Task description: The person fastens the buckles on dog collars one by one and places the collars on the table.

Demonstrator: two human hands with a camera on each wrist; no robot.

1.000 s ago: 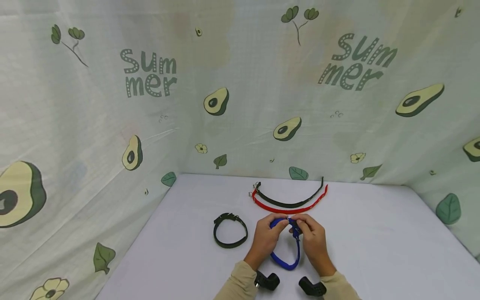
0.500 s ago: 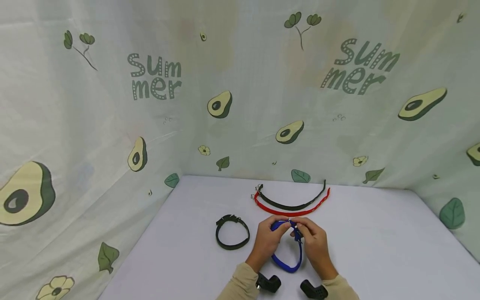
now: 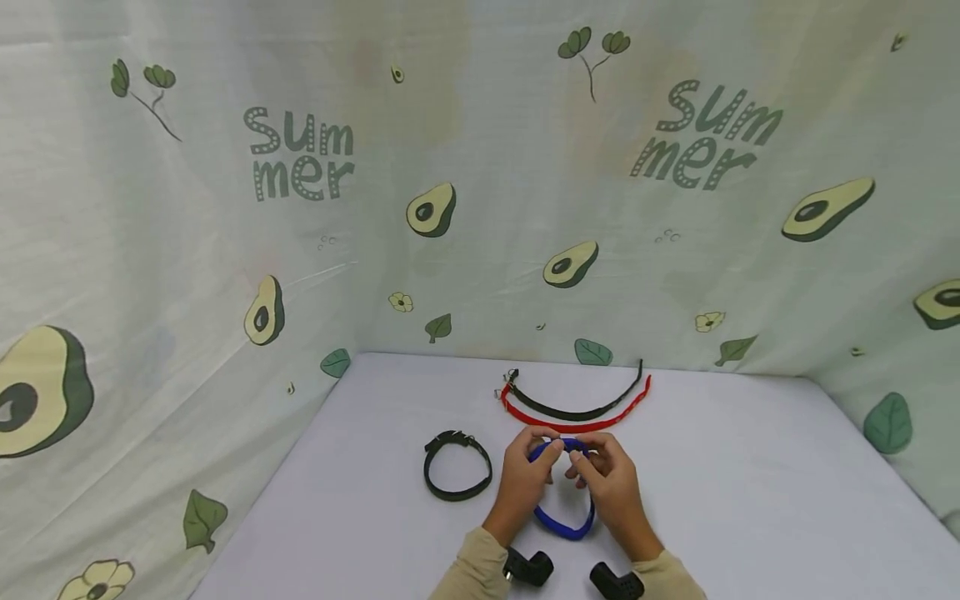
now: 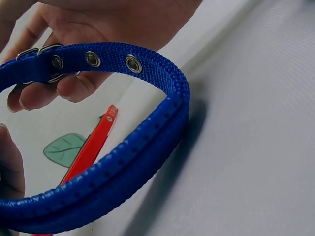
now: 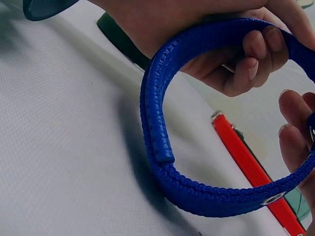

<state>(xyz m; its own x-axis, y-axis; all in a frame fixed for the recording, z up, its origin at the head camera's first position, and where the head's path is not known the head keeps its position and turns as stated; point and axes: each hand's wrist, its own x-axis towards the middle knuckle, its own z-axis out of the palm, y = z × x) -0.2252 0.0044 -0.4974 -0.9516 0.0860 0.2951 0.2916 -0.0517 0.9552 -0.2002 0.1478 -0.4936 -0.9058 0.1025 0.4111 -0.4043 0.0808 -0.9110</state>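
Both hands hold a blue pet collar [image 3: 564, 530], closed into a loop that hangs below the fingers. My left hand [image 3: 522, 472] pinches the strap at the upper left of the loop; its fingers curl round the band in the right wrist view. Thumb and fingers of my right hand [image 3: 611, 485] pinch the upper right part. In the left wrist view, the right hand's fingers lie at the silver buckle [image 4: 42, 61], beside a row of metal eyelets [image 4: 133, 64]. A padded lining [image 5: 160, 118] shows inside the loop in the right wrist view.
A black collar [image 3: 459, 493] buckled into a ring lies left of the hands. Behind them, a red collar [image 3: 585, 429] and another black collar [image 3: 573, 416] lie stretched in curves on the white table [image 3: 750, 500]. Printed cloth [image 3: 480, 167] hangs behind.
The right hand has shifted its fingers along the blue collar. The buckle section that hung beside the right thumb is now hidden in the head view. The left hand keeps its grip.
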